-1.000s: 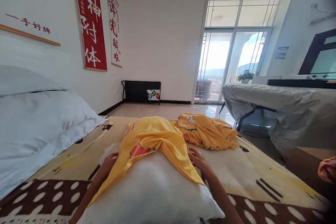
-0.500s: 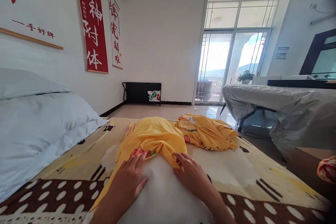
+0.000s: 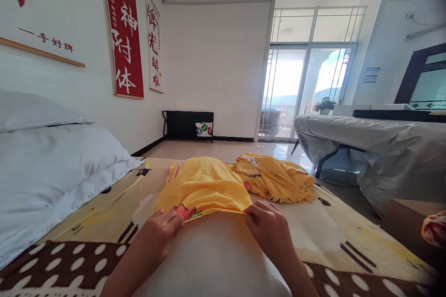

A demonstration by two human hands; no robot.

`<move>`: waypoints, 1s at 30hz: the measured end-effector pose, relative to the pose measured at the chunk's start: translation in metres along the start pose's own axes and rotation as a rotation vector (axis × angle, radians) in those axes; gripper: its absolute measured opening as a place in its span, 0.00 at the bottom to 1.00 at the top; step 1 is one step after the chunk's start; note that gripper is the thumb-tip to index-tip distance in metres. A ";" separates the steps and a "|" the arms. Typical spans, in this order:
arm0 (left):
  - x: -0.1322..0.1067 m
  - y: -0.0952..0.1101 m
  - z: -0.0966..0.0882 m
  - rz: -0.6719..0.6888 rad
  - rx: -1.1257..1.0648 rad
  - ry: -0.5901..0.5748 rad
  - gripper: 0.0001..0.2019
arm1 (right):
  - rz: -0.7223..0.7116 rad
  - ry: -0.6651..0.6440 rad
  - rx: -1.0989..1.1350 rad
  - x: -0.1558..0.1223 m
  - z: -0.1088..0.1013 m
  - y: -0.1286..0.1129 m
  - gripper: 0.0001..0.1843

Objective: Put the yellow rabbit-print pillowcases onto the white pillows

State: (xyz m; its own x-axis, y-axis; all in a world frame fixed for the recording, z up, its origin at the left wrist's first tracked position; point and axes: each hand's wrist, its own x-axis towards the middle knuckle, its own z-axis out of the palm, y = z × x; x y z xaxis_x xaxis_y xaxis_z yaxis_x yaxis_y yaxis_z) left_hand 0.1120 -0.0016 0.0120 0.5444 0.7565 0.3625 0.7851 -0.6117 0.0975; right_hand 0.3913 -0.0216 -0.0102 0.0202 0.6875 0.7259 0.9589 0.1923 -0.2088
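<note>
A white pillow [image 3: 212,255] lies in front of me, its far part covered by a yellow pillowcase [image 3: 205,181] with a red and green print near its edge. My left hand [image 3: 165,227] is closed on the left side of the pillowcase's open edge. On the right side, my right hand [image 3: 266,218] pinches the same edge. Between the two hands the edge is stretched across the pillow. Just beyond my right hand, a crumpled yellow cloth [image 3: 278,178] with a similar print rests on the bed.
A patterned blanket [image 3: 334,227] covers the bed. White pillows [image 3: 62,171] are stacked at the left by the wall. To the right stand a plastic-covered table [image 3: 376,134] and a cardboard box [image 3: 407,222]. A black folded frame [image 3: 184,125] leans against the far wall.
My hands have moved apart, and the left has closed on the pillowcase edge. That edge, bunched up before, is now drawn wide and straighter across the pillow.
</note>
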 end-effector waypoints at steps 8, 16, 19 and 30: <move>-0.009 0.009 0.000 -0.180 -0.014 -0.352 0.17 | 0.016 -0.462 0.007 -0.006 -0.022 0.011 0.12; -0.037 -0.049 -0.007 -0.290 0.023 -0.277 0.13 | 0.042 -0.709 -0.044 -0.006 -0.022 0.014 0.16; -0.039 -0.068 -0.017 -0.290 0.035 0.045 0.16 | 0.154 -0.544 -0.134 0.003 -0.025 0.016 0.18; 0.111 -0.113 -0.077 -0.054 0.648 0.588 0.17 | 0.037 -0.203 -0.403 0.154 0.001 0.065 0.15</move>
State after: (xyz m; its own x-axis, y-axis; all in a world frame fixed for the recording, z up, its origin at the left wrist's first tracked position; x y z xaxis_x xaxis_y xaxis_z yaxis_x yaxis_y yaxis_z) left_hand 0.0610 0.1335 0.1121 0.4016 0.4295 0.8089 0.9158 -0.1914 -0.3531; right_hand 0.4561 0.0978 0.0872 0.0389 0.8199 0.5712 0.9931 -0.0952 0.0691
